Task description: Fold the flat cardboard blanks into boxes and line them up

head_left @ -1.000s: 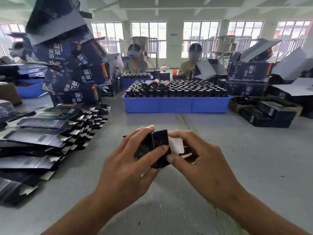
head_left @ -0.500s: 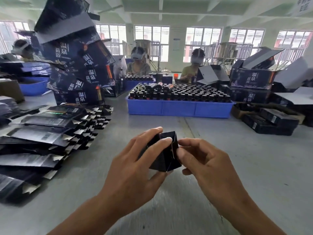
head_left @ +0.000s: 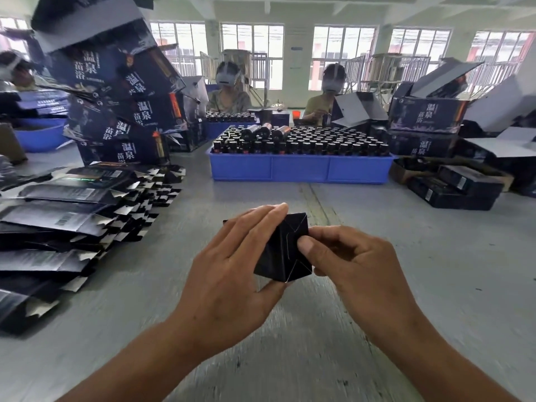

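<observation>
Black card, closed at the near end, held above the grey table (head_left: pixel 435 285) between both hands. Left hand (head_left: pixel 229 274) wrapped round the box (head_left: pixel 282 253) from the side, fingers laid over its top edge, thumb beneath. Right hand (head_left: pixel 348 262) curled in, thumb pressed against the seam where the end flaps met. A second earlier: a white tab sticking out past the right fingers; half a second on, gone, tucked inside. Judged from that: end closure just finished, this box near ready for the line. Further out, to the left, a fanned heap of flat blanks (head_left: pixel 58 216) waiting. Behind that, a leaning pile of printed cartons (head_left: pixel 116 91); straight ahead, a blue tray (head_left: pixel 298 169) full of bottles (head_left: pixel 304 142).
</observation>
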